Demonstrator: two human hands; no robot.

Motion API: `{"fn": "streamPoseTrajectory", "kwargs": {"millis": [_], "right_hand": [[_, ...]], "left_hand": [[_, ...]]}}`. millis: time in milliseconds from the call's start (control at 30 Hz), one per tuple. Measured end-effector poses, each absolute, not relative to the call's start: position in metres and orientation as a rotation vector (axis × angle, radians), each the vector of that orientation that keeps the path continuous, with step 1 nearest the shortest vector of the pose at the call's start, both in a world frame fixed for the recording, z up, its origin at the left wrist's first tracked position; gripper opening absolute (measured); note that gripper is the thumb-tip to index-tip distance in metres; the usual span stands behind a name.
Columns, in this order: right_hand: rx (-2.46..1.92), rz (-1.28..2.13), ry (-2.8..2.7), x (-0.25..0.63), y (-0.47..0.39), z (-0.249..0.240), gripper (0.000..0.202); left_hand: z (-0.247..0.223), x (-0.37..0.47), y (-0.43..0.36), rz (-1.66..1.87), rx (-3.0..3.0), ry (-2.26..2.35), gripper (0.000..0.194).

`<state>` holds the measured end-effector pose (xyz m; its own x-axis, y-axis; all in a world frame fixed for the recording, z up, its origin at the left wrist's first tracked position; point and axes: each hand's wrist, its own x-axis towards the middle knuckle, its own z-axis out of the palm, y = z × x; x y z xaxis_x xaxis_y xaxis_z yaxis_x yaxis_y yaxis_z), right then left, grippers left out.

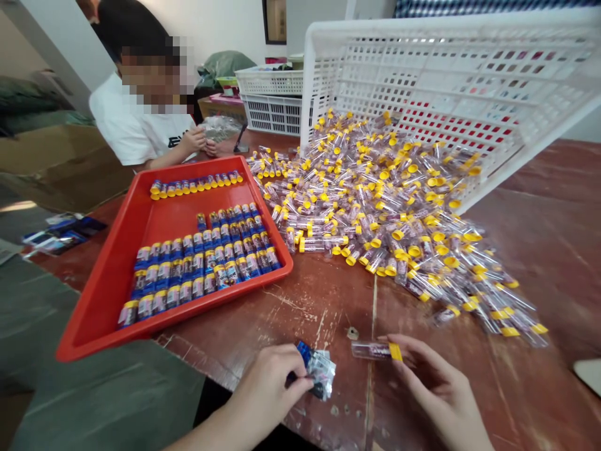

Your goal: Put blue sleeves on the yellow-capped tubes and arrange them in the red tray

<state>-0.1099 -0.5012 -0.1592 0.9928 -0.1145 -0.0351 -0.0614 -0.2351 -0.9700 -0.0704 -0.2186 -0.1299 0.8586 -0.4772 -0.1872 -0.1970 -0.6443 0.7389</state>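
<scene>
Near the table's front edge, my left hand [277, 382] is closed on a small bunch of blue and silver foil packets [322, 374]. To its right, my right hand [434, 382] grips the yellow-capped end of a clear plastic tube [370, 351], thumb and fingers at the cap. The tube lies sideways, its clear end pointing left toward the packets, with a gap between them. Beyond my hands, a large heap of similar clear tubes with yellow caps [375, 207] spreads over the table. Left of the heap, a red tray [173, 216] holds rows of yellow-capped tubes with blue in them.
A white plastic basket [323, 41] lies tipped on its side behind the heap. Across the table, a person in a white shirt [126, 116] handles clear plastic. Stacked baskets [272, 103] stand at the back. Dark packets [63, 233] lie left of the tray.
</scene>
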Motion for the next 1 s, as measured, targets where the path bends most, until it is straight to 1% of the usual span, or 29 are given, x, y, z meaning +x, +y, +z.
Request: {"fn": "streamPoseTrajectory", "kwargs": {"millis": [100,233,300,433,567,700,767,867,933,1000], "right_hand": [[-1.812,-0.106,-0.007,-0.113,-0.484,-0.141,0.028],[-2.055,-0.223,-0.442,-0.110,-0.472,-0.117,0.043],[-2.094,-0.227,-0.512,-0.109,-0.471,-0.110,0.048],[-2.085,-0.196,-0.526,-0.107,-0.478,-0.105,0.047],[-2.076,-0.237,-0.532,-0.108,-0.480,-0.102,0.049],[-2.045,-0.176,-0.475,-0.107,-0.472,-0.095,0.047],[-2.017,-0.142,-0.468,-0.106,-0.470,-0.095,0.047],[-2.000,-0.093,-0.417,-0.106,-0.475,-0.106,0.041],[-1.949,-0.054,-0.314,-0.109,-0.478,-0.118,0.035],[-1.862,-0.001,-0.222,-0.113,-0.477,-0.132,0.032]], "left_hand": [[-0.119,-0.066,-0.224,-0.602,2.175,-0.271,0.015],[-0.114,-0.064,-0.226,-0.660,2.145,-0.226,0.012],[-0.113,-0.063,-0.225,-0.659,2.142,-0.238,0.010],[-0.111,-0.060,-0.224,-0.703,2.121,-0.262,0.007],[-0.113,-0.060,-0.225,-0.724,2.132,-0.280,0.005],[-0.110,-0.059,-0.227,-0.718,2.115,-0.289,0.004],[-0.106,-0.058,-0.227,-0.721,2.081,-0.356,0.006],[-0.100,-0.058,-0.227,-0.726,2.011,-0.477,0.012],[-0.098,-0.061,-0.227,-0.702,1.994,-0.501,0.014],[-0.099,-0.065,-0.228,-0.672,2.013,-0.492,0.018]]}}
